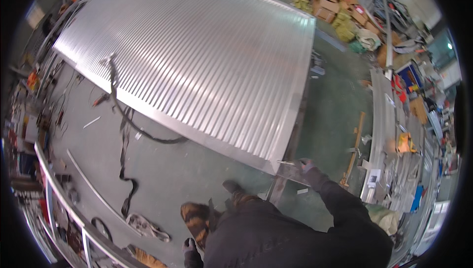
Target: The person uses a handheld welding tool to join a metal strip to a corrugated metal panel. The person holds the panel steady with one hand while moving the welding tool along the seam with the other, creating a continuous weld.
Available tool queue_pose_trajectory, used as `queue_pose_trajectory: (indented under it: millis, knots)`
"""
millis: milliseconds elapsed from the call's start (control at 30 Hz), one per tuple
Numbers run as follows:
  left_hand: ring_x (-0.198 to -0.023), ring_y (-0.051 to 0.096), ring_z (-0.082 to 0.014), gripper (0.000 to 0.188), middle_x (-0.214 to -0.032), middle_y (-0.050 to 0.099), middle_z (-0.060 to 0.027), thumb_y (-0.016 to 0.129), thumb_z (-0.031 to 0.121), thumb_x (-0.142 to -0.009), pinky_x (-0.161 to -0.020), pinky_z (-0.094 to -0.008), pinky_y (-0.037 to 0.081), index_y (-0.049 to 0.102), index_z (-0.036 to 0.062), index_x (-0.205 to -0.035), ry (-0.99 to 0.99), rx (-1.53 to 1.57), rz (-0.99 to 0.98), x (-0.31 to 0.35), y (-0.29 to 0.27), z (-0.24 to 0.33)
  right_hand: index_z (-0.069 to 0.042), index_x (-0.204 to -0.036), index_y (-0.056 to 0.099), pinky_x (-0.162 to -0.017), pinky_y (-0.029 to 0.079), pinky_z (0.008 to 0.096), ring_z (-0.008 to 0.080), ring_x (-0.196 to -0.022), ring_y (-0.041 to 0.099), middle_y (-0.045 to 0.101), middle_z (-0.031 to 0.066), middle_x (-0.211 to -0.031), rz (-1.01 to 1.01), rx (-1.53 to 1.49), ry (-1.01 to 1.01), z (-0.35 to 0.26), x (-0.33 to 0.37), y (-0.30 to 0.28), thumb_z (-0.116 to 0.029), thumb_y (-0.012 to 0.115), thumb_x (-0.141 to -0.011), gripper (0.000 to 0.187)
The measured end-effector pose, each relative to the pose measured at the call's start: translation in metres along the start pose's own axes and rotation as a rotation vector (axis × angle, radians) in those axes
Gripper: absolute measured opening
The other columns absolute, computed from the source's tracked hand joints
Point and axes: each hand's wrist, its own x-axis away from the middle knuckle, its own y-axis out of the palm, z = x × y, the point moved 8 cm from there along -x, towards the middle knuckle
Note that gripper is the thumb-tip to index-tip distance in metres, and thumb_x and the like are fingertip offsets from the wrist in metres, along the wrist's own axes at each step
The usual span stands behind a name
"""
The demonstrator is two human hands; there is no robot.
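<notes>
A large ribbed metal panel [197,66], silver and flat, lies raised above the floor in front of me. At its near right corner my right hand [306,165] is closed around a thin, pale rod-like tool [286,162], whose tip points left to the panel's corner. The tool's exact kind is too small to tell. Under that corner is a dark metal support beam [279,188]. My left hand [188,245] hangs low by my left side, away from the panel, in a dark glove. Its fingers are small and partly hidden.
A dark hose [118,101] droops over the panel's left edge to the floor, near a dark strap [124,169]. Metal rails [64,201] stand at left. Cardboard boxes and sacks [327,9] are heaped at the far right. Long metal profiles [382,135] lie along the right.
</notes>
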Motion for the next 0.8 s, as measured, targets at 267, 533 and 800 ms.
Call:
queue_pose_trajectory:
  millis: [267, 533, 800]
  knots:
    - [-0.122, 0.066, -0.0322, 0.055, -0.129, 0.069, -0.0223, 0.069, 0.041, -0.097, -0.103, -0.0405, 0.05, 0.065, -0.0016, -0.132, 0.219, -0.12, -0.006, -0.104, -0.077, 0.176, -0.003, -0.13, 0.065, -0.09, 0.057, 0.0337, 0.0178, -0.101, 0.066, 0.07, 0.0105, -0.111, 0.603, -1.325, -0.067, 0.087, -0.042, -0.058, -0.015, 0.064, -0.1, 0.032]
    - [-0.125, 0.064, -0.0329, 0.057, -0.132, 0.068, -0.0213, 0.069, 0.041, -0.097, -0.107, -0.0399, 0.05, 0.062, 0.0006, -0.136, 0.37, 0.024, -0.104, -0.279, -0.16, 0.347, 0.0, -0.135, 0.062, -0.081, 0.048, 0.0248, 0.0084, -0.09, 0.056, 0.064, 0.0007, -0.1, 0.441, -0.569, -0.369, -0.208, -0.077, 0.135, -0.01, 0.07, -0.099, 0.039]
    - [-0.124, 0.065, -0.0294, 0.058, -0.131, 0.068, -0.0225, 0.069, 0.041, -0.097, -0.106, -0.038, 0.049, 0.062, -0.0007, -0.136, 0.553, -0.055, -0.226, -0.41, -0.209, 0.586, -0.011, -0.127, 0.066, -0.064, 0.051, 0.0324, 0.0159, -0.071, 0.064, 0.068, 0.0059, -0.088, 0.332, -0.345, -0.248, -0.203, -0.071, 0.294, -0.031, 0.075, -0.093, 0.04]
